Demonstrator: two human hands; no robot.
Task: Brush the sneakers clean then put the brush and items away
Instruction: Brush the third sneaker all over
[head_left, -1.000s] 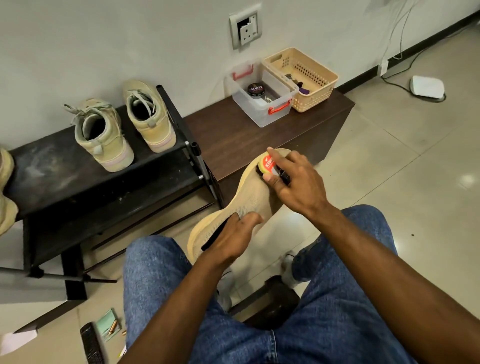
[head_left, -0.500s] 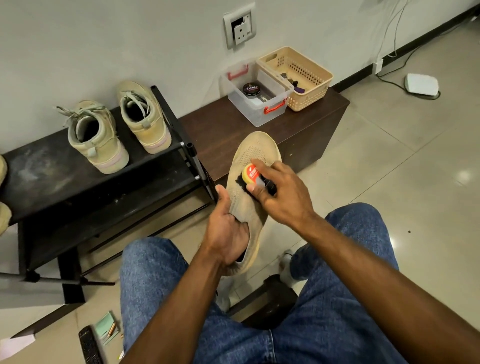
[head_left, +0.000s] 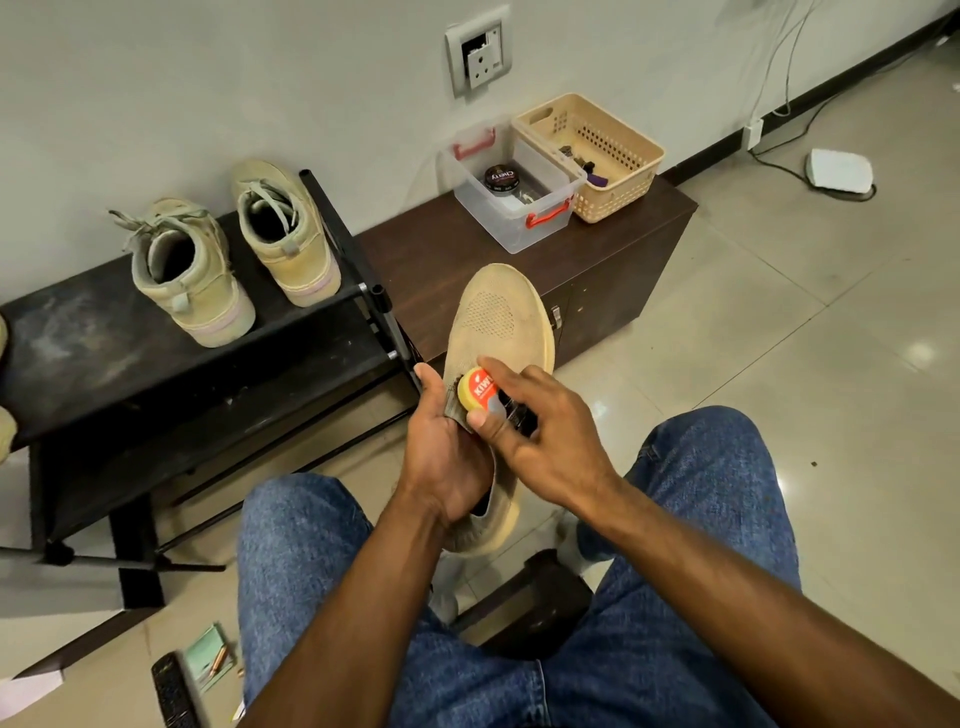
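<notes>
Right hand (head_left: 540, 431): fingers curled around the brush (head_left: 485, 397), bristles down on the tan sneaker (head_left: 493, 332) at mid-upper. Left hand (head_left: 447, 457): fingers wrapped around the sneaker's heel end, thumb up along its side. Sneaker held above the knees, toe toward the brown cabinet (head_left: 597, 270). Second pair of sneakers (head_left: 234, 254) stands on the black rack (head_left: 93, 338).

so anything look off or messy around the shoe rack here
Yes: a remote, a green notepad and a pen lie loose on the floor by the rack, and the rack's top looks dusty. The wall socket looks partly open or broken.
</notes>
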